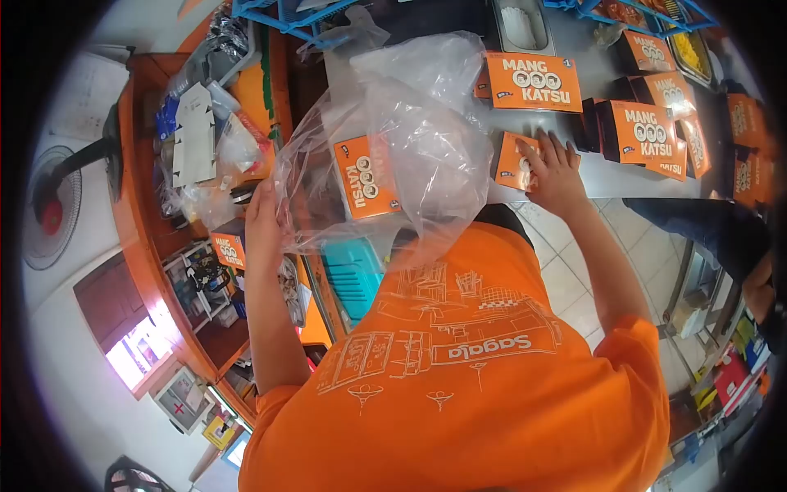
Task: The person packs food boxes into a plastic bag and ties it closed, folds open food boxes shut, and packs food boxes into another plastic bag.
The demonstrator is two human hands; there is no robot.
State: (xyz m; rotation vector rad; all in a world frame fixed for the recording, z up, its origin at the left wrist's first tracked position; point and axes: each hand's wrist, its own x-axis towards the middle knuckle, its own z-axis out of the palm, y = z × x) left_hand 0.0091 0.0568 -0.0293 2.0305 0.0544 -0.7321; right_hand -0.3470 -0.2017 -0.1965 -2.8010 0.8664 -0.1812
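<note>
A large clear plastic bag [434, 131] lies spread over the metal counter, with an orange Mang Katsu box [366, 176] inside its left part. At the bag's left edge, my left hand [264, 225] is closed on the plastic. My right hand [557, 176] rests on a smaller orange box [512, 161] to the right of the bag, fingers apart over its right side. Just above that hand sits another orange Mang Katsu box [534, 82].
More orange boxes [643, 133] are stacked at the right. A metal tray [522, 29] and blue racks [295, 20] stand along the back. A teal tray [351, 275] is near my body. Another person's arm [758, 287] shows at far right.
</note>
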